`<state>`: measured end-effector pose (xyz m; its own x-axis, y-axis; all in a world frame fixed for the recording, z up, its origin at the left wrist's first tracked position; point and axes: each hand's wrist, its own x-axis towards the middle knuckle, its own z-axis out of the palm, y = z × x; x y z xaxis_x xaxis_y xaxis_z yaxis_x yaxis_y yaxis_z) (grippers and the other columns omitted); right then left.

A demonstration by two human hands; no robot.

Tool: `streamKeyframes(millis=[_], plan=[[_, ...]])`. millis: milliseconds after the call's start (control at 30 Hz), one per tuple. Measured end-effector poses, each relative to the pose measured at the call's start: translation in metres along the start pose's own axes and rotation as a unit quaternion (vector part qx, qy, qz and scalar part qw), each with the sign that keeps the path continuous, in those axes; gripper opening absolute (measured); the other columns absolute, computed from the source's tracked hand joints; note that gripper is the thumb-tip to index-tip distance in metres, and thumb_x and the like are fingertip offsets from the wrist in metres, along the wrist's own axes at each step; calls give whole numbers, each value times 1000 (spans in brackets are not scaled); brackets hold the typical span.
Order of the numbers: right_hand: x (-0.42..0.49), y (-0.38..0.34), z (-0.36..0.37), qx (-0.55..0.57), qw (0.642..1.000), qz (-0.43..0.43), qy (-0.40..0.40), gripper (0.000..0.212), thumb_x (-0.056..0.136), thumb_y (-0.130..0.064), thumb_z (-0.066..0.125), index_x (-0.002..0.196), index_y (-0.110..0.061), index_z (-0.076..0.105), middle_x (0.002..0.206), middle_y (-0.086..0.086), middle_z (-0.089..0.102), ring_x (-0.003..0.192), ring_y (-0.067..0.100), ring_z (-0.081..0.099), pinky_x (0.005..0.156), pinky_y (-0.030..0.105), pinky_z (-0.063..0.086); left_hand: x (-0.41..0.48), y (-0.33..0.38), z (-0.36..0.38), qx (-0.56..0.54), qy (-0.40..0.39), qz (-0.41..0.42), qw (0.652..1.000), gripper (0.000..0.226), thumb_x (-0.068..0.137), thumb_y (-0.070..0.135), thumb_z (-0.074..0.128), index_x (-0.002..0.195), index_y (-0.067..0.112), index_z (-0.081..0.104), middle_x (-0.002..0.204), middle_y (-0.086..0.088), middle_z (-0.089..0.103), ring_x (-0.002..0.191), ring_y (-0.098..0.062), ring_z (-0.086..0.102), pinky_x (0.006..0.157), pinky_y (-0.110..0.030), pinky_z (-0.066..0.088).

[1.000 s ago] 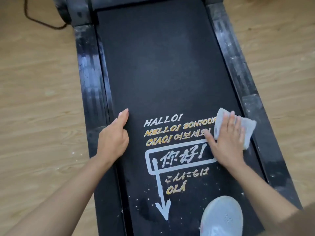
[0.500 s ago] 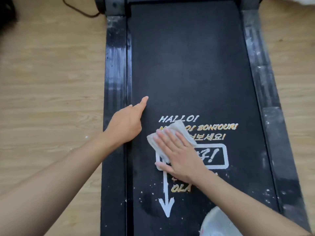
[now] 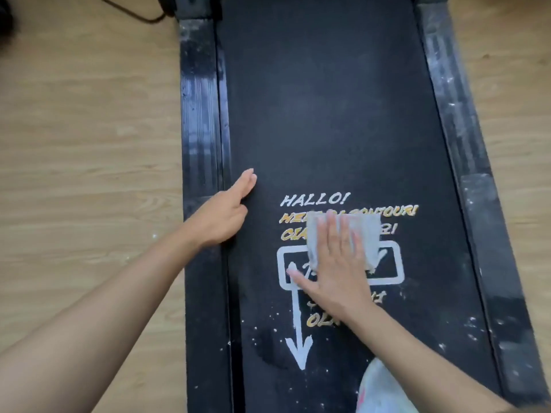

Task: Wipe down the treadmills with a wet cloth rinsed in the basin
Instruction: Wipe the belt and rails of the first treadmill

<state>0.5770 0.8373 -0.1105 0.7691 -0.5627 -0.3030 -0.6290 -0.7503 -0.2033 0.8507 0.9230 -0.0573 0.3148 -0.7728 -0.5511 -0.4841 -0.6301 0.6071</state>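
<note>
Cloth point(image 3: 369, 234), seemingly damp, under flat right hand point(image 3: 337, 272)

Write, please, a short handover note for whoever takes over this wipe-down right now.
Right hand: flat, pressing the cloth on the belt, over the lettering.
Left hand: holds nothing, rests at the belt's left edge.
Done: far belt looks speck-free.
Left: white specks near the arrow, both dusty rails. Basin not in view.
</note>
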Motion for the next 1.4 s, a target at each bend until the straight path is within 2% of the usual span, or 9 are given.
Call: streamKeyframes(millis=[100,267,600,767,900,1067,1200,1300,1400], plan=[[25,-79,18,-47,975,-217,-26,110,94,-84,32,168,-10,0,177,9,-10,163,30,-14,130,56,8,2,-4,-14,-30,-23,1,999,64,111,19,35,166,32,7,165,26,25,154,3,18,126,-22,11],[29,-63,16,-71,951,-301,-22,96,100,-78,32,170,-17,7,178,1,0,164,23,-7,131,51,14,8,7,-10,48,-11,7,999,59,113,28,29,167,26,3,168,19,23,155,-9,25,126,-29,20],[-37,174,-35,16,991,130,37,91,99,-77,20,168,-25,-9,177,-6,-12,162,15,-13,132,50,8,5,13,34,30,114,-25,993,54,111,23,30,162,32,17,170,12,24,157,-31,22,118,-49,34],[-42,176,-42,36,990,124,48,92,102,-64,44,169,-20,-1,178,1,-4,164,18,-8,132,47,11,6,25,49,24,153,-33,987,53,110,19,32,162,25,19,171,-1,21,156,-35,23,112,-49,38],[-56,170,-51,51,974,185,121,71,87,-32,81,147,-19,45,155,5,41,143,32,41,105,56,41,-2,34,57,-13,182,13,983,57,109,12,36,162,22,18,172,-7,16,160,-23,11,121,-45,30],[-57,172,-47,80,967,192,145,24,91,-19,74,88,-21,50,92,-8,52,89,20,48,64,41,46,0,39,83,-16,199,124,972,56,105,4,41,159,16,31,168,4,29,160,-9,4,129,-36,19],[-36,144,-61,169,956,213,106,24,93,-19,63,80,-22,43,78,-1,50,70,21,47,65,47,47,-5,60,109,-29,181,198,963,37,104,4,47,136,16,62,151,8,54,154,-11,31,125,-35,30],[-27,83,-65,285,943,160,65,18,93,-20,63,80,-21,51,77,0,57,68,17,51,70,45,49,-15,91,116,-139,52,72,986,23,107,35,49,108,29,71,104,17,75,105,-2,67,100,-39,54],[-26,21,-62,353,933,66,31,11,95,-24,63,86,-25,56,84,-8,62,76,14,59,72,40,53,-21,109,120,-393,-89,-92,910,51,103,58,47,94,14,72,87,1,78,84,-17,75,86,-40,62]])
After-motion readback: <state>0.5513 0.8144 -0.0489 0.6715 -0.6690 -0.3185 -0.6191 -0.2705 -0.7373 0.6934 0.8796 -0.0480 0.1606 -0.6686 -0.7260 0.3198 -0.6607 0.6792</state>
